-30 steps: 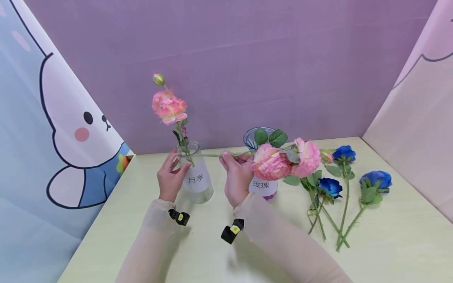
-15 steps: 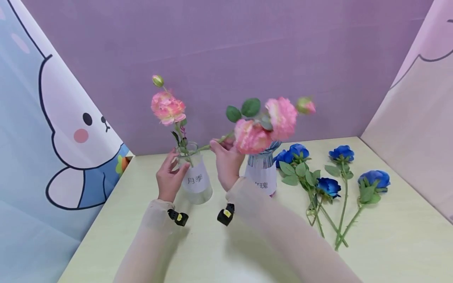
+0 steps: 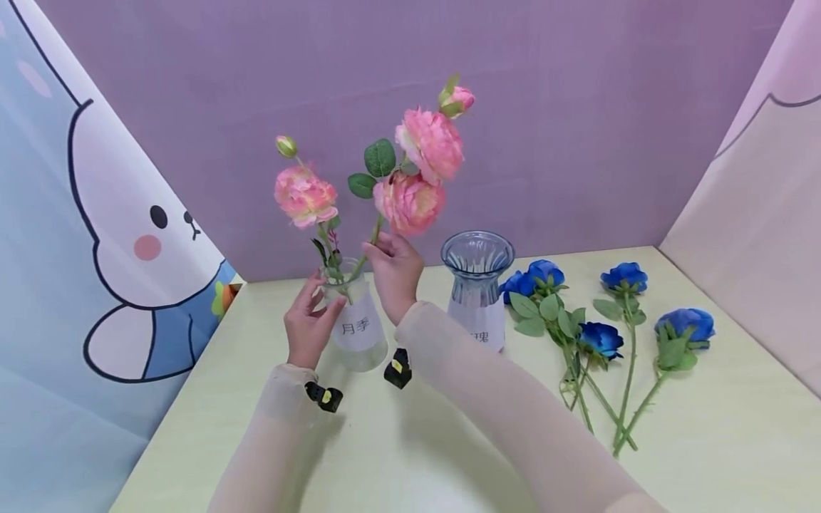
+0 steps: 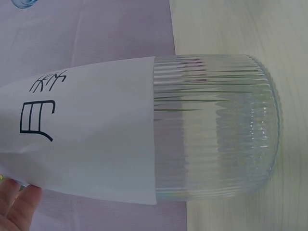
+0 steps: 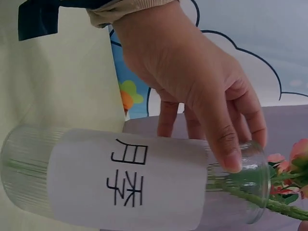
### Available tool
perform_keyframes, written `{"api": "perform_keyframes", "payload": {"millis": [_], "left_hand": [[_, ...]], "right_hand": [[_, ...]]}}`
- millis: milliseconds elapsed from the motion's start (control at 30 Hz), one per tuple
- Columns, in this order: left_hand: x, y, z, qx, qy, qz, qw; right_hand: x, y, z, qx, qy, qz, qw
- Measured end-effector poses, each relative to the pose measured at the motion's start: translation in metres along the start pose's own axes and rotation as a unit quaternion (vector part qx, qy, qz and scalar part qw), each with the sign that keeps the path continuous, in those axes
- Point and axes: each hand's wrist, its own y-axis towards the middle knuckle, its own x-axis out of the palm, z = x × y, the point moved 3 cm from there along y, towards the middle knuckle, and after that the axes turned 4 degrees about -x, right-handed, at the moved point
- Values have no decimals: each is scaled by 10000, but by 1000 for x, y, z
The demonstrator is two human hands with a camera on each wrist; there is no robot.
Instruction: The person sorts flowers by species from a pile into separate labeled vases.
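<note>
My left hand [image 3: 309, 324] grips the upper part of a clear ribbed glass vase [image 3: 362, 354], thumb in front near the rim. The vase stands upright and wears a white paper label [image 5: 130, 175] with black characters. One pink flower [image 3: 305, 196] with a bud stands in it. My right hand [image 3: 395, 271] pinches the stem of a second pink flower stem [image 3: 410, 203], which carries two blooms, a bud and green leaves. That stem leans up to the right, its lower end inside the vase mouth, as the right wrist view shows.
A bluish glass vase [image 3: 477, 263] with a white label stands right of my right hand, partly behind the sleeve. Several blue roses [image 3: 599, 340] lie with crossing stems on the pale table [image 3: 737, 434] at the right. A purple cloth [image 3: 545, 142] hangs behind.
My right hand has moved up and left, swinging the pink flower stem from nearly level to steeply raised, its lower end now in the vase mouth. The left hand stays on the vase.
</note>
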Motion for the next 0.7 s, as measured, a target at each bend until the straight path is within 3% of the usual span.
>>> {"api": "perform_keyframes", "payload": {"millis": [333,500,700], "left_hand": [[5,2,1,59,-35,-11,10000],[2,-2,0,-81,8,68,9999],[-1,-1,2,-20,75,49,10000]], "right_hand": [[5,5,5,-768,-708,-540,9931],[9,5,15,-568,-787,-831,9918],[11,4,17,-402,-1069,-1317,9847]]}}
